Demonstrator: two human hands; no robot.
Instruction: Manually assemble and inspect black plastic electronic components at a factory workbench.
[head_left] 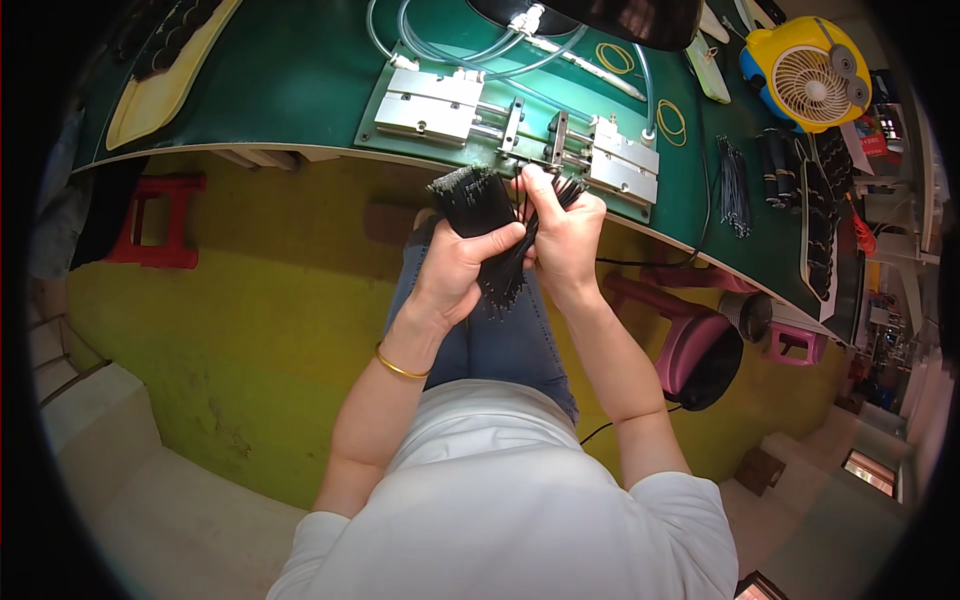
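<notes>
My left hand (452,268) is closed round a thick bundle of thin black wires (474,205), its thumb pressed across them. The wires fan out at the top and hang below my fingers. My right hand (566,232) grips a smaller bunch of similar black wires (572,190), with thumb and forefinger pinched close to the table's edge. Just beyond my fingertips is a pneumatic clamping jig with a left silver block (430,105), a right silver block (624,165) and dark jaws (556,138) between them. Whether a wire reaches into the jaws I cannot make out.
Clear air hoses (440,50) loop over the green table (280,80). A dark lamp head (640,20) hangs above. To the right are a yellow fan (815,75), a wire bundle (733,185) and a tray (820,230). Pink stools (685,340) and a red stool (160,220) stand below.
</notes>
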